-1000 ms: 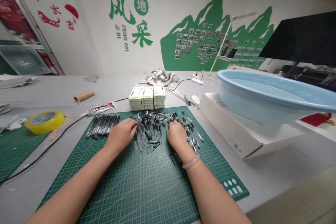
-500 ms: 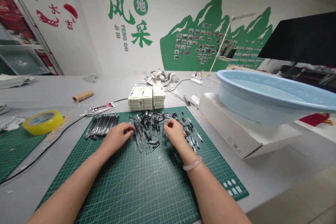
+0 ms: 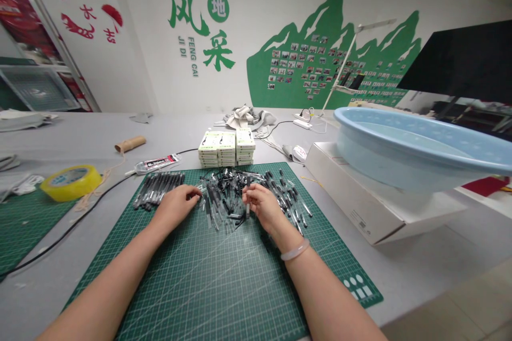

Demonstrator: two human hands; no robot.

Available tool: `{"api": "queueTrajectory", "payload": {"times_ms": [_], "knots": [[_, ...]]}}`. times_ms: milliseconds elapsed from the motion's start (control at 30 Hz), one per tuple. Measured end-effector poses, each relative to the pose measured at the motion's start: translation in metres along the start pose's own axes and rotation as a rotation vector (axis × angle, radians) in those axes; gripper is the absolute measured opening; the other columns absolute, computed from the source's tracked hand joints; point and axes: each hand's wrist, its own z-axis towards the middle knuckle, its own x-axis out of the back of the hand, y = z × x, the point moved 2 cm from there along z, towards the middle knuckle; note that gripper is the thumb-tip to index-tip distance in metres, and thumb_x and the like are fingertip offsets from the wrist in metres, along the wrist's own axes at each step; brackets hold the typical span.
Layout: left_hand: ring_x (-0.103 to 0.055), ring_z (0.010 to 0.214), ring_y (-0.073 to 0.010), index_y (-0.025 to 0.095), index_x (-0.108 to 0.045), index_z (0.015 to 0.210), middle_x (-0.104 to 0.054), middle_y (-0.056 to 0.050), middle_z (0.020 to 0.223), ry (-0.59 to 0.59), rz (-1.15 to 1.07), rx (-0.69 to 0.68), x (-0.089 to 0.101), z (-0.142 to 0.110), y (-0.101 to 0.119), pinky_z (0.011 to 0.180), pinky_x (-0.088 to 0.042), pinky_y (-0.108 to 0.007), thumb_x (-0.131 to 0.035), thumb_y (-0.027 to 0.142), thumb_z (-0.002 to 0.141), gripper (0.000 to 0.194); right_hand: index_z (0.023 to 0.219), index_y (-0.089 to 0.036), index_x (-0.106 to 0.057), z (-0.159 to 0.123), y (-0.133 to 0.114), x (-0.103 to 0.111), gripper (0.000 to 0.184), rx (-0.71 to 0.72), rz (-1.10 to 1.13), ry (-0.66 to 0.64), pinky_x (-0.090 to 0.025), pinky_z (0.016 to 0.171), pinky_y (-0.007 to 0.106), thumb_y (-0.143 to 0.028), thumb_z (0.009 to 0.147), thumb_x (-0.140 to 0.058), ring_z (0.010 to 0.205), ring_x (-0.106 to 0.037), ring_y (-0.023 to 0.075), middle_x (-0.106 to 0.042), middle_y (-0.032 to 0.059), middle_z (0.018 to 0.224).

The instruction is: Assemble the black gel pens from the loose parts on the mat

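My right hand (image 3: 262, 206) pinches a dark-capped pen (image 3: 248, 197) and holds it roughly upright over the front of a heap of loose pens and caps (image 3: 226, 187). At the heap's left edge, my left hand (image 3: 181, 203) has its thumb and fingertips together; what they hold, if anything, I cannot make out. Behind that hand lies a neat row of pens (image 3: 158, 189), side by side. More loose clear pens (image 3: 294, 205) are spread to the right of my right hand. Everything rests on a green cutting mat (image 3: 216, 277).
Small white boxes (image 3: 218, 141) are stacked behind the heap. To the right, a blue basin (image 3: 400, 154) sits on a white carton (image 3: 360, 213). Yellow tape (image 3: 72, 184), a glue tube in its packet (image 3: 158, 164) and a black cable (image 3: 80, 218) lie left.
My right hand has turned and now shows a pen upright in its fingers, which was not visible before. My left hand stays by the heap's left edge. The view has shifted slightly.
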Motion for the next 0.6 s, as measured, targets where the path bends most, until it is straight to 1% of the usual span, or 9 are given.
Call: {"api": "queueTrajectory", "payload": {"times_ms": [133, 200, 300, 500, 600], "knots": [[-0.06, 0.085, -0.0197, 0.024, -0.069, 0.095, -0.067, -0.003, 0.094, -0.001, -0.062, -0.118, -0.006, -0.003, 0.02, 0.077, -0.044, -0.03, -0.049, 0.032, 0.082, 0.025, 0.073, -0.017, -0.061, 0.004, 0.0, 0.002, 0.018, 0.066, -0.025, -0.005, -0.033, 0.053, 0.022, -0.035, 0.075, -0.062, 0.052, -0.047, 0.0101, -0.056, -0.0012, 0.054], [-0.06, 0.084, -0.0187, 0.024, -0.069, 0.094, -0.067, -0.002, 0.094, -0.015, -0.068, -0.178, -0.01, -0.004, 0.03, 0.077, -0.044, -0.029, -0.049, 0.032, 0.083, 0.024, 0.073, -0.017, -0.061, 0.005, 0.0, 0.002, 0.02, 0.09, -0.031, -0.006, -0.03, 0.05, 0.023, -0.036, 0.076, -0.061, 0.048, -0.043, 0.0099, -0.052, -0.0023, 0.049], [-0.059, 0.084, -0.0184, 0.025, -0.07, 0.093, -0.066, -0.002, 0.093, -0.039, -0.05, -0.238, -0.015, -0.001, 0.042, 0.077, -0.043, -0.029, -0.049, 0.03, 0.084, 0.024, 0.073, -0.017, -0.061, 0.005, 0.001, 0.002, 0.019, 0.09, -0.046, -0.002, -0.027, 0.048, 0.023, -0.036, 0.076, -0.061, 0.046, -0.041, 0.0096, -0.052, -0.0025, 0.049], [-0.059, 0.089, -0.0187, 0.026, -0.072, 0.091, -0.065, -0.003, 0.092, -0.066, 0.031, -0.266, -0.026, 0.014, 0.049, 0.079, -0.043, -0.028, -0.052, 0.024, 0.082, 0.022, 0.072, -0.016, -0.061, 0.006, 0.002, 0.002, 0.019, 0.09, -0.044, 0.002, -0.023, 0.046, 0.022, -0.035, 0.074, -0.062, 0.044, -0.038, 0.0088, -0.05, -0.0033, 0.047], [-0.059, 0.088, -0.0188, 0.025, -0.072, 0.089, -0.065, -0.003, 0.09, -0.069, 0.07, -0.257, -0.032, 0.019, 0.05, 0.08, -0.044, -0.028, -0.052, 0.022, 0.081, 0.022, 0.071, -0.016, -0.061, 0.007, 0.002, 0.002, 0.02, 0.084, -0.035, 0.008, -0.024, 0.046, 0.022, -0.036, 0.073, -0.064, 0.044, -0.038, 0.0087, -0.05, -0.0031, 0.047]]}}
